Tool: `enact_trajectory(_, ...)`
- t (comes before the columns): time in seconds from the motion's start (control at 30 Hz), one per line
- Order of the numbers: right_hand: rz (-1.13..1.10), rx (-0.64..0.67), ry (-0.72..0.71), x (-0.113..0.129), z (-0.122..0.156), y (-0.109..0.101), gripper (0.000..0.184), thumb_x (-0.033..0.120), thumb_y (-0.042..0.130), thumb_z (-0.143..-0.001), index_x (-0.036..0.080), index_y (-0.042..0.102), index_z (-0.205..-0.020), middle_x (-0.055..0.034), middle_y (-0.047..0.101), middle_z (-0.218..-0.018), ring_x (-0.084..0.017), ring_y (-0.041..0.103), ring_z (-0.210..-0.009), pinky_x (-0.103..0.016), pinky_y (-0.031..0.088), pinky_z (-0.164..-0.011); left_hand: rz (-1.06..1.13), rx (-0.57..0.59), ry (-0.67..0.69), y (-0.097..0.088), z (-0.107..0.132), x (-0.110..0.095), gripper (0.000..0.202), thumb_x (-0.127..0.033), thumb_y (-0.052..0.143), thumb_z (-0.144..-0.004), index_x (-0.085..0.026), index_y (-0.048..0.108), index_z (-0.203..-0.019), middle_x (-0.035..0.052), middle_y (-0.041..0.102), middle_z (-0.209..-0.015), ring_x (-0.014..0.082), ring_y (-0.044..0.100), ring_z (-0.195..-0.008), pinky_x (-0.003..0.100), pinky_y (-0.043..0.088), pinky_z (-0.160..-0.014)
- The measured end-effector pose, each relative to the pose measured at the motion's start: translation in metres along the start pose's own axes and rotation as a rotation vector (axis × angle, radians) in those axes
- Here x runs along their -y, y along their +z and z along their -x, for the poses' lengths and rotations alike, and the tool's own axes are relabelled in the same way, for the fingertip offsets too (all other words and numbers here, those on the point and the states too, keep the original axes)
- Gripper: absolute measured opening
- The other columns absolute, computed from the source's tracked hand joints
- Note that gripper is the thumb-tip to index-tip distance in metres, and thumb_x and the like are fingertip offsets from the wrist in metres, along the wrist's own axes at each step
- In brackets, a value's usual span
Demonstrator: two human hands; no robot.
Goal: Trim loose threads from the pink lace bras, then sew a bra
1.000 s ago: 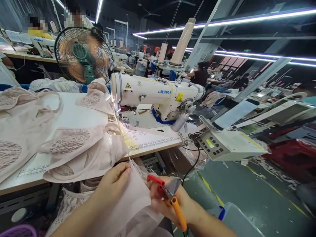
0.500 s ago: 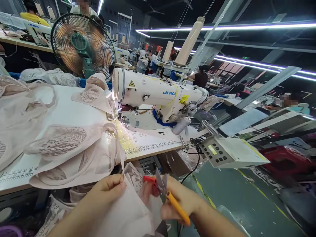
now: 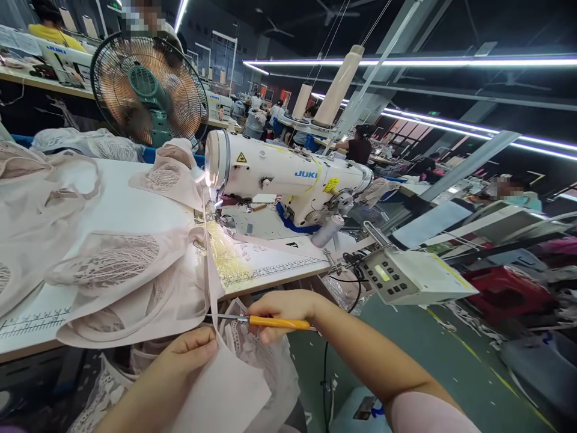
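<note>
My left hand (image 3: 193, 350) pinches the upper edge of a pale pink cloth (image 3: 225, 391), while my right hand (image 3: 283, 310), just beside it, grips a pair of orange-handled scissors (image 3: 279, 323). The blades (image 3: 233, 317) reach leftward across a narrow strip (image 3: 211, 282) just above my left hand; whether they have closed on it, I cannot tell. The strip runs up and away from my left hand to a white sewing machine (image 3: 256, 162), lit at its needle end. A piece of lace (image 3: 243, 340) hangs just below my right hand. Ahead and left of my hands, pale garments (image 3: 121, 255) with lacy panels lie spread across the tabletop (image 3: 110, 204). A grey spool (image 3: 328, 231) leans ahead and right of my right hand, with a control box (image 3: 419, 276) farther right. Well beyond my hands are tall thread cones (image 3: 340, 87), a large fan (image 3: 144, 81) and people (image 3: 358, 147) among other machines (image 3: 63, 57).
</note>
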State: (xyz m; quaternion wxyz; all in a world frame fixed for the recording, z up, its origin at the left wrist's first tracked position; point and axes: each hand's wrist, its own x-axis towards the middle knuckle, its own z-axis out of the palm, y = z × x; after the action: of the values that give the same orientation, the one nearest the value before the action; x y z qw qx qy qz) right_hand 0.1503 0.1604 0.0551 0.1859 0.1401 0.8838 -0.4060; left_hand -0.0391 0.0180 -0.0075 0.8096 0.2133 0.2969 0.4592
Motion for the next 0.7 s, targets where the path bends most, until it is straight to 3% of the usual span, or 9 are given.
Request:
enact_trajectory(0.17,-0.019,-0.026,0.064,0.005,-0.007,-0.008,0.054,0.067,0.061,-0.065,0.015,0.052,-0.071,0.0049,0.043,-0.061,-0.008,0.038,-0.056,-0.019,0.030,-0.050,0.014,-0.015,0.012,-0.003,0.002,0.000,0.018,-0.032,0.074,-0.068,-0.015,0.069,-0.071,0.0003,0.058,-0.056,0.0143,0.055,-0.061,0.024,0.041,-0.063)
enact_trajectory(0.27,-0.075,-0.129,0.133,0.007,-0.002,-0.007,0.056,0.068,0.063,-0.061,0.015,0.046,-0.061,0.0068,0.032,-0.056,-0.006,0.029,-0.053,-0.019,0.023,-0.047,-0.032,-0.023,0.026,-0.003,0.003,0.001,0.020,-0.033,0.073,-0.068,-0.014,0.066,-0.065,0.0001,0.056,-0.057,0.0140,0.054,-0.061,0.024,0.040,-0.063)
enact_trajectory(0.37,-0.157,-0.253,0.109,0.006,0.004,0.000,0.058,0.071,0.061,-0.061,0.015,0.045,-0.061,0.0065,0.032,-0.056,-0.006,0.029,-0.053,-0.019,0.023,-0.047,-0.200,-0.037,0.074,0.003,0.006,-0.002,0.027,-0.039,0.071,-0.068,-0.014,0.062,-0.062,0.0003,0.056,-0.061,0.0130,0.051,-0.059,0.023,0.039,-0.061)
enact_trajectory(0.47,-0.292,-0.406,-0.017,0.003,0.008,0.014,0.059,0.074,0.053,-0.065,0.015,0.047,-0.071,0.0028,0.046,-0.065,-0.009,0.040,-0.058,-0.021,0.032,-0.053,-0.567,-0.133,0.254,0.016,0.011,-0.008,0.028,-0.042,0.064,-0.072,-0.016,0.061,-0.060,0.0006,0.057,-0.061,0.0139,0.050,-0.059,0.023,0.040,-0.060)
enact_trajectory(0.57,-0.462,-0.530,-0.201,0.005,0.006,0.037,0.059,0.072,0.060,-0.062,0.017,0.044,-0.076,-0.0050,0.056,-0.084,-0.015,0.052,-0.075,-0.028,0.042,-0.067,-0.912,-0.239,0.442,0.025,0.015,-0.009,0.025,-0.036,0.054,-0.079,-0.019,0.063,-0.064,0.0018,0.061,-0.067,0.0165,0.056,-0.065,0.024,0.042,-0.063)
enact_trajectory(0.63,-0.530,-0.589,-0.270,0.008,0.002,0.055,0.054,0.063,0.068,-0.060,0.018,0.041,-0.073,-0.0053,0.057,-0.085,-0.016,0.053,-0.079,-0.028,0.043,-0.069,-1.029,-0.294,0.507,0.024,0.017,-0.004,0.023,-0.033,0.052,-0.081,-0.020,0.064,-0.066,0.0017,0.064,-0.069,0.0169,0.059,-0.067,0.023,0.044,-0.064)
enact_trajectory(0.7,-0.554,-0.651,-0.253,0.013,-0.002,0.073,0.045,0.051,0.070,-0.064,0.018,0.041,-0.071,-0.0015,0.053,-0.077,-0.012,0.048,-0.069,-0.024,0.041,-0.061,-1.064,-0.388,0.552,0.018,0.016,0.003,0.017,-0.033,0.056,-0.079,-0.022,0.065,-0.071,0.0018,0.066,-0.074,0.0173,0.061,-0.070,0.023,0.045,-0.065)
